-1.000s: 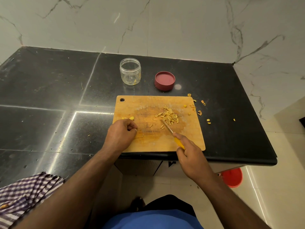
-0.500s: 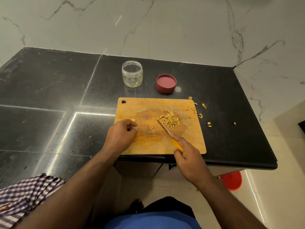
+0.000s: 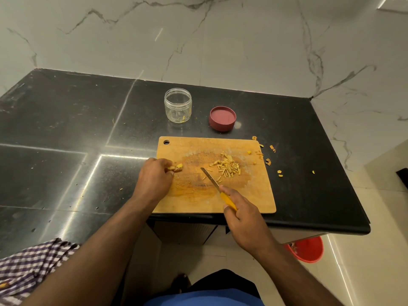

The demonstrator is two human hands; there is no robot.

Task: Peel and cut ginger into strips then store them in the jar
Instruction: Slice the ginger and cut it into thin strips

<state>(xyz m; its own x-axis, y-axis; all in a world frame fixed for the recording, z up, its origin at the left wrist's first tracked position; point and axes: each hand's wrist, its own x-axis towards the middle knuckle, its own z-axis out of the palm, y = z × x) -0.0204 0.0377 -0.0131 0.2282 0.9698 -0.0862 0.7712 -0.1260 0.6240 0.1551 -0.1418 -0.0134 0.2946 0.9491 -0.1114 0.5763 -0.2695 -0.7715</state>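
I have one view only, from the camera on the person's head, so nothing is shared between views. It looks forward and steeply down at the wooden cutting board (image 3: 220, 195), which sits a little below the frame's centre, near enough that both forearms enter from the bottom edge. Beyond the board I see the black counter (image 3: 66, 129) run to the marble wall (image 3: 198, 40), which fills the top of the frame. Right of the board the counter ends and floor shows. The wide lens bends the counter's edges. The near rim of the counter lies just under the board.
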